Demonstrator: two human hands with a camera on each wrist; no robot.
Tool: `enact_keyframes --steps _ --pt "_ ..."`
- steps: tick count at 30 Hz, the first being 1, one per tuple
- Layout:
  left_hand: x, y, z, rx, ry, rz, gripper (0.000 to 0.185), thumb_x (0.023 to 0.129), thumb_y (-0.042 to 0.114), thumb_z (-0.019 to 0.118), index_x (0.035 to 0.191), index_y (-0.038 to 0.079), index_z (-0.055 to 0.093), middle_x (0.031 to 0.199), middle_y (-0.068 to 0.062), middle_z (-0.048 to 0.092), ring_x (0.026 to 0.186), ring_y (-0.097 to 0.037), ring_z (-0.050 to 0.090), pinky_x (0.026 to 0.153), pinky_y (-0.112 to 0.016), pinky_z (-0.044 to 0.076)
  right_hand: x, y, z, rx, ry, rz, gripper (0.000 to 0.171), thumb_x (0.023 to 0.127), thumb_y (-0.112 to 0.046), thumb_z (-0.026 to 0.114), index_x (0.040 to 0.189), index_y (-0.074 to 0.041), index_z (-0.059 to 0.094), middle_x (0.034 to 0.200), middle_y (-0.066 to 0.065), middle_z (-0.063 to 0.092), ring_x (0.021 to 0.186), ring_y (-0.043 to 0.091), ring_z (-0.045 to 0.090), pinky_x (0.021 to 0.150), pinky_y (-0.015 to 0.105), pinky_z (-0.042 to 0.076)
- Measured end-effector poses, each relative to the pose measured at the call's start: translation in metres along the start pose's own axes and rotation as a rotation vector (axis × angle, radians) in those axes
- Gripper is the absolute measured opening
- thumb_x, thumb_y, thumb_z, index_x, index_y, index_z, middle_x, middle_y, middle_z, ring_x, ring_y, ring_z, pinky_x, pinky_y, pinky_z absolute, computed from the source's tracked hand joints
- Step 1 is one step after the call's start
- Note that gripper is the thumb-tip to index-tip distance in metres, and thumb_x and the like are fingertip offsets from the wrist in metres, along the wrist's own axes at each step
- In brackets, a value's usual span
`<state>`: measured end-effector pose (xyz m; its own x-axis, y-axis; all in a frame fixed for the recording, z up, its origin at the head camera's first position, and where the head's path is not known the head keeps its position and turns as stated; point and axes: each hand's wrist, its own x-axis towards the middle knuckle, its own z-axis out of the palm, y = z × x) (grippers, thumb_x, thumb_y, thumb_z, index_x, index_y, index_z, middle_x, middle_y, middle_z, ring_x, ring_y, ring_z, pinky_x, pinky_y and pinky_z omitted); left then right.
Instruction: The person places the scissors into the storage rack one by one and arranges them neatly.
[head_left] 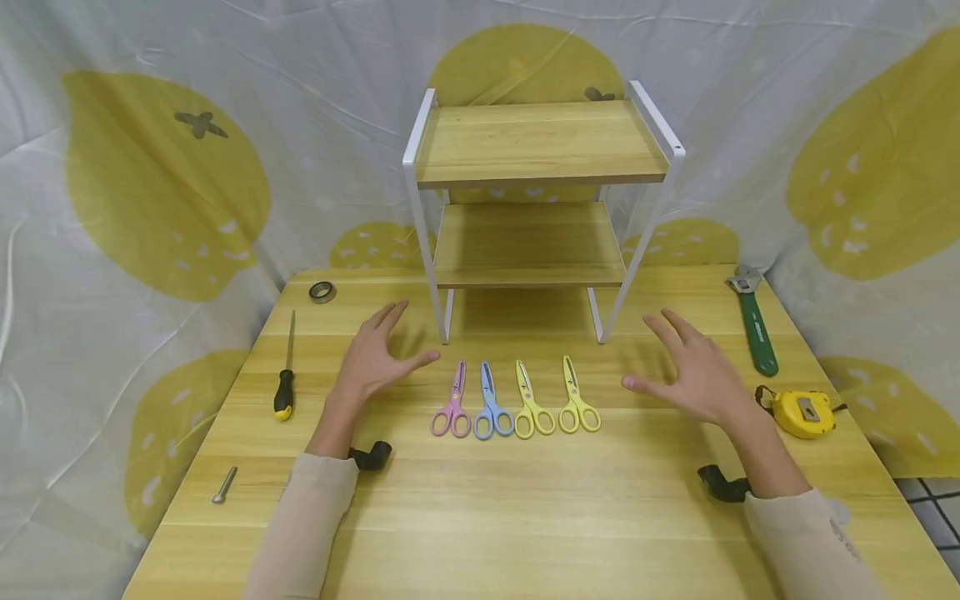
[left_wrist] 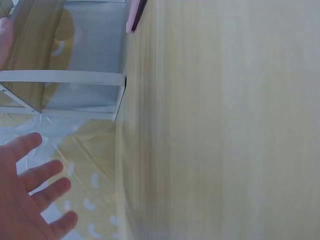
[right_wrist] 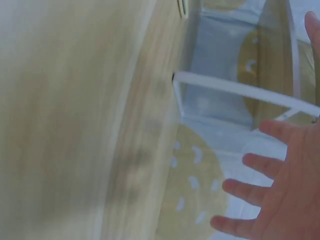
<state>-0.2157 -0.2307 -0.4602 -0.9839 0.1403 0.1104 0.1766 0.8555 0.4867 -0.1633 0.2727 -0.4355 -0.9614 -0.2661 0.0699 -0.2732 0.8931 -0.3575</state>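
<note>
Left hand (head_left: pixel 372 357), right hand (head_left: pixel 697 375) well apart (shelf (head_left: pixel 542 143) edges between).

Plastic-handled scissors (head_left: pixel 489 402), smooth wood-grain shelf (head_left: pixel 542 143), creased glossy curtain (head_left: pixel 322 125), metal bolt (head_left: pixel 225 485)

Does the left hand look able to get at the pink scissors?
Probably yes: the left hand is open and empty, near the pink scissors, and nothing seems to lie between them.

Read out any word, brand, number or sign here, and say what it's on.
Nothing can be read clearly.
Green-handled wrench: pale lettering on the handle, too small to read.
Right sleeve: lettering near the cuff, too blurred to read.
Scissors: tiny dark marks, too small to tell if they're writing.
</note>
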Motion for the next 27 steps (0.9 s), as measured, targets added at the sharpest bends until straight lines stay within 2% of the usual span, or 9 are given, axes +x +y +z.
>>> enact_keyframes --steps 3,7,10,15,19,23,27 --pt "0.001 0.001 0.002 -0.1 0.035 0.01 0.104 0.081 0.076 0.069 0.164 0.032 0.025 0.168 -0.009 0.032 0.153 -0.042 0.032 0.119 -0.073 0.033 -0.005 -0.007 0.006 0.033 0.016 -0.021 0.101 0.086 -0.069 0.07 0.164 -0.02 0.027 0.169 0.02 0.025 0.143 0.057 0.036 0.105 0.083 0.037" --pt "0.002 0.002 0.006 -0.25 0.072 0.038 0.093 0.085 0.066 0.073 0.161 0.027 0.035 0.162 -0.011 0.043 0.145 -0.038 0.046 0.118 -0.061 0.044 -0.011 -0.016 0.016 0.077 0.011 -0.036 0.099 0.085 -0.069 0.072 0.162 -0.022 0.032 0.167 0.015 0.03 0.146 0.05 0.037 0.106 0.08 0.04" --pt "0.003 0.003 0.009 -0.385 0.062 0.049 0.083 0.089 0.058 0.075 0.158 0.026 0.041 0.155 -0.016 0.05 0.136 -0.037 0.055 0.113 -0.055 0.052 -0.016 -0.022 0.024 0.115 -0.012 -0.049 0.098 0.085 -0.07 0.072 0.161 -0.023 0.033 0.166 0.013 0.033 0.146 0.047 0.038 0.106 0.079 0.042" --pt "0.005 0.005 0.014 -0.58 0.029 0.045 0.069 0.092 0.045 0.078 0.153 0.024 0.051 0.147 -0.018 0.057 0.13 -0.039 0.061 0.107 -0.052 0.057 -0.02 -0.033 0.036 0.215 -0.055 -0.064 0.095 0.085 -0.07 0.072 0.16 -0.026 0.035 0.165 0.009 0.035 0.145 0.045 0.042 0.105 0.077 0.045" --pt "0.009 0.006 0.017 -0.667 0.02 0.035 0.065 0.093 0.036 0.079 0.151 0.019 0.053 0.143 -0.016 0.061 0.127 -0.037 0.063 0.105 -0.046 0.059 -0.02 -0.038 0.046 0.286 -0.062 -0.086 0.092 0.084 -0.066 0.076 0.157 -0.023 0.04 0.162 0.006 0.039 0.144 0.041 0.044 0.109 0.073 0.045" --pt "0.014 0.005 0.022 -0.712 0.031 0.018 0.063 0.094 0.029 0.078 0.15 0.012 0.054 0.141 -0.018 0.063 0.125 -0.036 0.064 0.104 -0.042 0.06 -0.02 -0.04 0.056 0.321 -0.069 -0.099 0.09 0.083 -0.062 0.079 0.154 -0.02 0.044 0.158 0.006 0.045 0.142 0.038 0.047 0.112 0.068 0.045" --pt "0.017 0.009 0.023 -0.738 0.042 -0.01 0.056 0.096 0.023 0.076 0.147 0.007 0.056 0.138 -0.021 0.064 0.126 -0.038 0.063 0.108 -0.047 0.056 -0.019 -0.042 0.065 0.357 -0.073 -0.109 0.086 0.082 -0.058 0.083 0.151 -0.019 0.049 0.15 0.005 0.052 0.134 0.033 0.055 0.111 0.06 0.05"
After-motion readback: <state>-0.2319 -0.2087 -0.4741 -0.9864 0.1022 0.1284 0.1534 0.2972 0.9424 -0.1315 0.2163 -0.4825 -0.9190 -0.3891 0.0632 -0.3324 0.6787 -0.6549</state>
